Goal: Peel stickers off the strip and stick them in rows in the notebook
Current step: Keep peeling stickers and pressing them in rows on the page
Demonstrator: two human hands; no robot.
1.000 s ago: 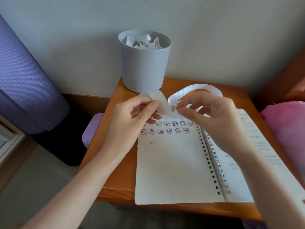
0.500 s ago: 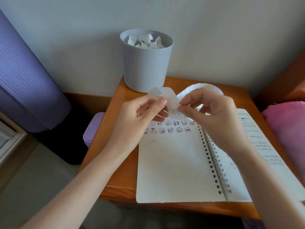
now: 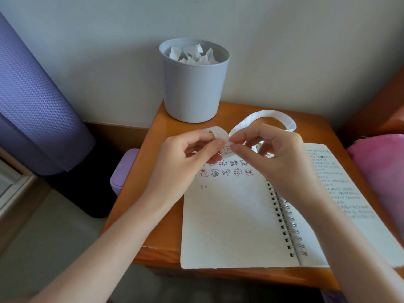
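L hand (image 3: 183, 158) and R hand (image 3: 275, 154) each pinch strip (image 3: 271, 115), now closer together w/ sticker (image 3: 227, 149) bared between: peel likely starting.

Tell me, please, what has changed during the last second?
The left hand and right hand drew together along the strip until they nearly touch, just above a bear sticker. Both still pinch the strip. The notebook and bin stayed put.

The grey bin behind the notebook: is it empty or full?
Nearly full: crumpled white paper scraps reach almost to the rim of the grey bin.
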